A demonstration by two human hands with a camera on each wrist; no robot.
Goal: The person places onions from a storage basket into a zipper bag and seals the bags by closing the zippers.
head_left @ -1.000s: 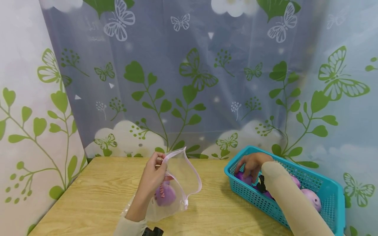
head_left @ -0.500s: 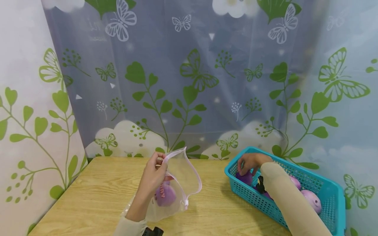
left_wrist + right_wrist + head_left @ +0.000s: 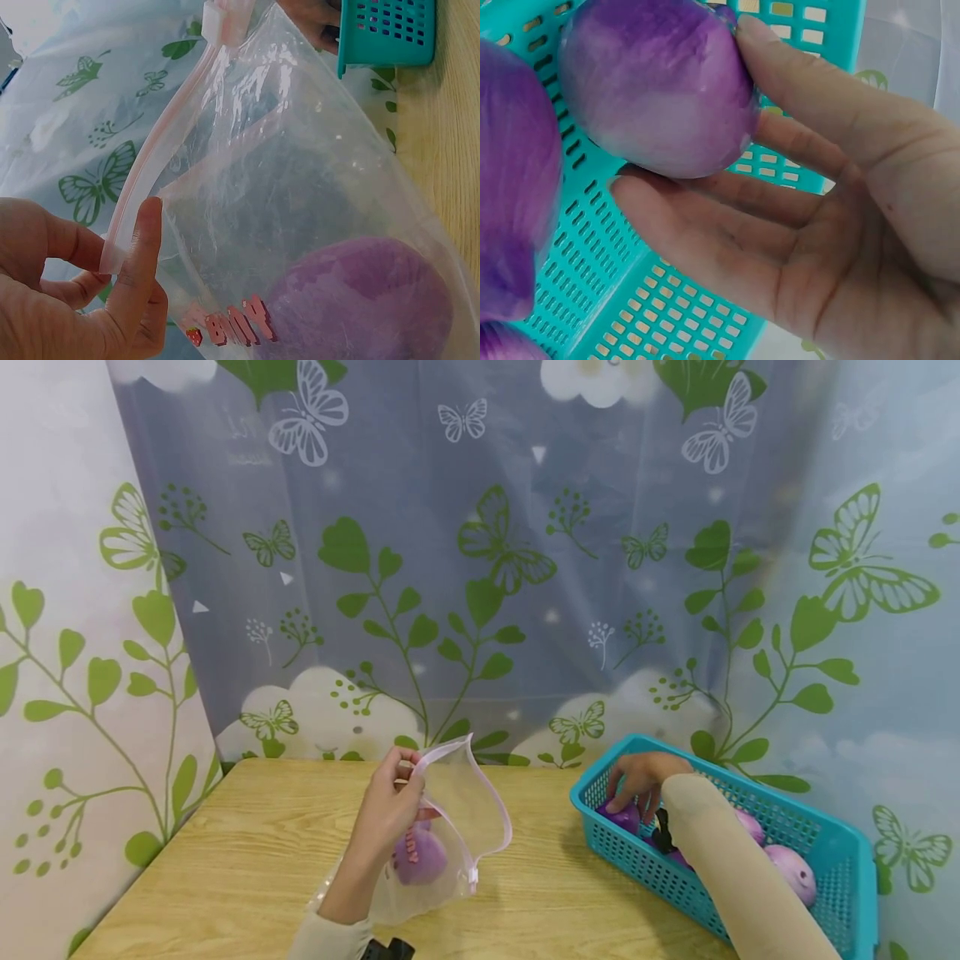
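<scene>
My left hand (image 3: pixel 393 797) pinches the pink-edged mouth of a clear zip bag (image 3: pixel 476 793). The bag hangs open over the table with a round purple onion-like vegetable (image 3: pixel 360 300) inside; pink lettering and a strawberry print mark its side. Over at the basket (image 3: pixel 843 835), my right hand (image 3: pixel 645 777) reaches into the left end. There its thumb and fingers curl round a purple-and-white onion (image 3: pixel 656 90), thumb at the top and fingertips beneath. Much of this onion is covered by the hand in the head view.
Several more purple onions lie in the turquoise basket, among them a pale pink one (image 3: pixel 791 872) and a darker one (image 3: pixel 514 180) with a pointed end. The wooden table (image 3: pixel 270 843) meets a printed curtain (image 3: pixel 420 568) at its back edge.
My right hand and its fingers have shifted slightly on the onion, which looks turned a little at the basket's left end. The left hand and the bag have not moved.
</scene>
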